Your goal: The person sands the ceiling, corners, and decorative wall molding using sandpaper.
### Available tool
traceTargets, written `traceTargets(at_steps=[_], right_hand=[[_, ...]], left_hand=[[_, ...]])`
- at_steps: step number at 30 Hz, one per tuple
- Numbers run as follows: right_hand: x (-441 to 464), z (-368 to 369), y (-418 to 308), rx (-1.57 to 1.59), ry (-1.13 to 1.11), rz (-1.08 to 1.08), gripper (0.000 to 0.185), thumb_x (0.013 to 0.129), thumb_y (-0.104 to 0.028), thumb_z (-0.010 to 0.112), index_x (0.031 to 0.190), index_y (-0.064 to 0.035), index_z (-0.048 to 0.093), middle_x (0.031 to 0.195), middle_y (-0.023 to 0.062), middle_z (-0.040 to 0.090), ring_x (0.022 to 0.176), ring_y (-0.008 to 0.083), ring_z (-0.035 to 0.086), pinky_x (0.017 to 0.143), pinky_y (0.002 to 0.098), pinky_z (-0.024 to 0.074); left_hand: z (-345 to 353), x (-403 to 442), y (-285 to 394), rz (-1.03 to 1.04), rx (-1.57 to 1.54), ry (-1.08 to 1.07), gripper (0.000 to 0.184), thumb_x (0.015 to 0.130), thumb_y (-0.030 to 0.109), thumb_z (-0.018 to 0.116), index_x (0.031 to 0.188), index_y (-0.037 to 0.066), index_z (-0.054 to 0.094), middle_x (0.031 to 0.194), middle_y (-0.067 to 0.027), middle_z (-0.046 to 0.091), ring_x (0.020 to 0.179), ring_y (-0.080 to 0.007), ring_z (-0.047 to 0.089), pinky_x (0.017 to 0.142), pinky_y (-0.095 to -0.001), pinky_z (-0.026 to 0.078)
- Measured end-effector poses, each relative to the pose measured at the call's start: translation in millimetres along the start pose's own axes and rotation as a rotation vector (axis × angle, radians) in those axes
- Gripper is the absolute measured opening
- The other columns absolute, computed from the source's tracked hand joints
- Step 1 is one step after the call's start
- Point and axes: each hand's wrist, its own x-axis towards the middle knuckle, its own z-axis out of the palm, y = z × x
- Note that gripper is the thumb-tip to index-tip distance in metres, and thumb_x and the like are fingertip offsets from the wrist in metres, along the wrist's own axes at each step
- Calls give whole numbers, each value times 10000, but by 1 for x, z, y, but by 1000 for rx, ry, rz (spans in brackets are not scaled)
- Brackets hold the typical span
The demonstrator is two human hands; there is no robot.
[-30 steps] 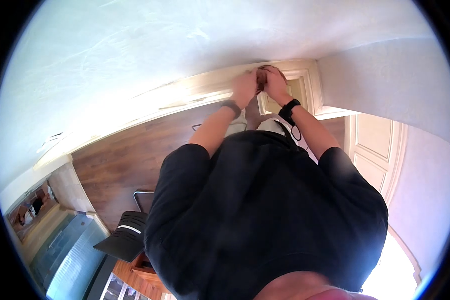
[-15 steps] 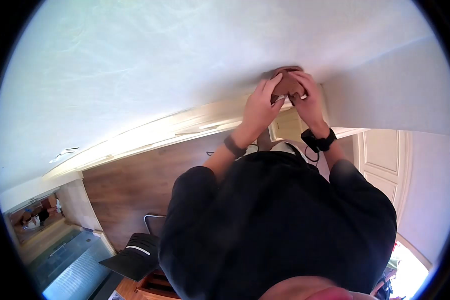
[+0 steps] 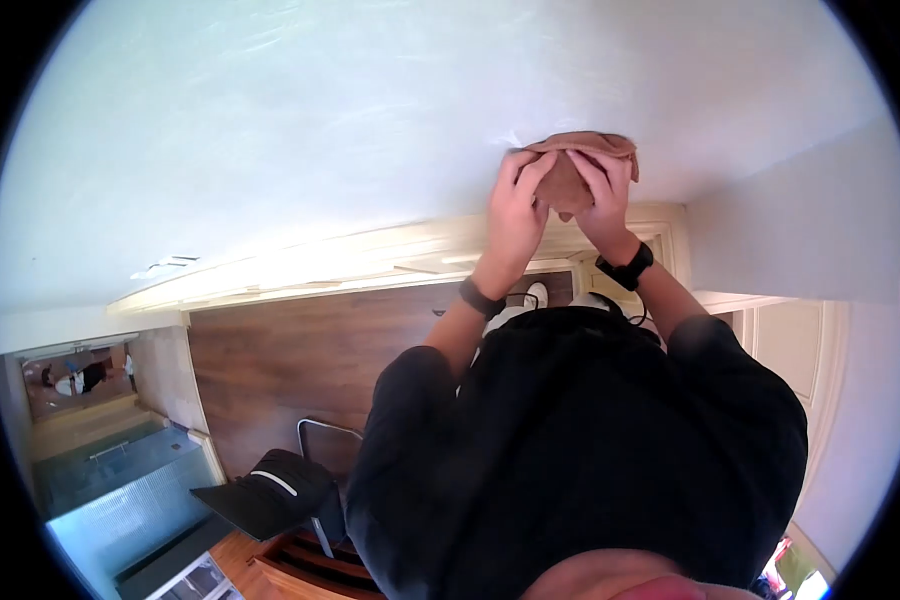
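Note:
A brown cloth (image 3: pixel 564 187) is bunched between my two hands, close against the pale wall (image 3: pixel 370 130). Fingers of my left hand (image 3: pixel 517 205) curl over its left side. On the other side, my right hand (image 3: pixel 604 196) grips it with bent fingers, and a loose fold hangs out beyond them. The cloth's far edge lies at the wall's surface; whether it presses there I cannot tell. Part of the cloth is hidden behind my fingers.
Below the wall runs a cream baseboard (image 3: pixel 330 262), above a brown wood floor (image 3: pixel 260 370). A black chair (image 3: pixel 275 490) with a metal frame stands at lower left, near a glass-sided box (image 3: pixel 135 500). A panelled door (image 3: pixel 785 340) is on the right. A wall socket-like patch (image 3: pixel 165 266) shows at left.
The view has shifted, with more floor showing. Both hands still grip the cloth, which now spreads wider and hangs out past my right fingers.

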Motion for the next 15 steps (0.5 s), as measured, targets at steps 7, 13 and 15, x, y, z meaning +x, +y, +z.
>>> traceTargets(at_steps=[7,13,15], right_hand=[[16,22,-13,115,-25,-64,595,595,62,722,1168,-68,626,1167,80,553,1082,330,486,946,427,392],[56,-14,-13,27,37,-88,595,583,32,734,1157,-70,618,1163,85,550,1059,317,495,905,412,392],[53,-23,-6,-6,118,-59,622,570,15,745,1169,-72,599,1158,85,549,1057,310,496,898,405,386]], left_hand=[[-21,7,3,8,79,132,557,621,-179,588,1118,69,628,1034,-131,559,892,-323,585,701,-359,503],[-18,50,40,90,59,102,524,615,-154,615,1082,83,640,968,-118,561,832,-309,597,662,-358,502],[-5,55,46,97,37,54,506,620,-139,627,1072,87,643,948,-110,558,821,-308,600,659,-366,503]])
